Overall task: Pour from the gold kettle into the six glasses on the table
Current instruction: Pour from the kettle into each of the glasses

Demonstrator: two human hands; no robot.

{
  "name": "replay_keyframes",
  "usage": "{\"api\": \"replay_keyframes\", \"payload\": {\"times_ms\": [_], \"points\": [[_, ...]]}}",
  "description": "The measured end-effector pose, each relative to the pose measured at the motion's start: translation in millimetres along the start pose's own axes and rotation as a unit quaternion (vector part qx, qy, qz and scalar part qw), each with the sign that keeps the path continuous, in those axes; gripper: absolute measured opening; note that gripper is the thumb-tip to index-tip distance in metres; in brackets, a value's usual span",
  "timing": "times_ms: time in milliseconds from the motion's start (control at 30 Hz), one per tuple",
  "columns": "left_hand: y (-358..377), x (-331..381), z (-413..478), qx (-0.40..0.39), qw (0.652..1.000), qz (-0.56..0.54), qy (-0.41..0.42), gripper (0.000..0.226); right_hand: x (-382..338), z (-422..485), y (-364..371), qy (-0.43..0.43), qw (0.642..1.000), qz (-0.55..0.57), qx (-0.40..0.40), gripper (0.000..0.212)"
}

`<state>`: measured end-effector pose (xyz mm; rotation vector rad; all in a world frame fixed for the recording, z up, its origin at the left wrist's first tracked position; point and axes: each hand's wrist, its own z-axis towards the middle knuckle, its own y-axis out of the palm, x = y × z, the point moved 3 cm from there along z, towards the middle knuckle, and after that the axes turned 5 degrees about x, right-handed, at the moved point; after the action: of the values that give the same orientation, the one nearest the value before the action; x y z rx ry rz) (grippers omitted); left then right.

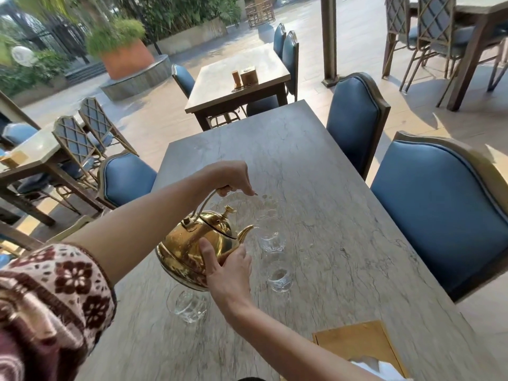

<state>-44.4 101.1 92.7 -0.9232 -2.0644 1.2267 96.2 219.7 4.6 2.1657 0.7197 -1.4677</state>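
Note:
The gold kettle [192, 243] hangs tilted above the grey marble table [343, 215], spout to the right, its tip at the rim of a clear glass [270, 237]. My left hand [233, 177] grips the kettle's top handle. My right hand [228, 268] presses against the kettle's lower side. Another clear glass [279, 276] stands nearer me on the right. Two more glasses [188, 305] sit under the kettle's base, partly hidden. Faint glasses [265, 200] lie beyond the spout, too blurred to count.
A wooden tissue box [357, 345] sits at the table's near right corner. Blue padded chairs [439, 204] line the right side, and another [126, 180] stands at the left. Further tables and chairs surround this one.

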Motion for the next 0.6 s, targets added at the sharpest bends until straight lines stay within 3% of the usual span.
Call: {"api": "replay_keyframes", "payload": {"times_ms": [233,600], "points": [[0.9,-0.8,1.2,0.002,1.0,0.016,0.008,0.016,2.5,0.8,2.3,0.002,1.0,0.012,0.015,0.115],[-2.3,-4.4,-3.0,0.0,1.0,0.015,0.004,0.016,-1.2,-3.9,3.9,-0.016,0.999,0.037,0.005,0.112]]}}
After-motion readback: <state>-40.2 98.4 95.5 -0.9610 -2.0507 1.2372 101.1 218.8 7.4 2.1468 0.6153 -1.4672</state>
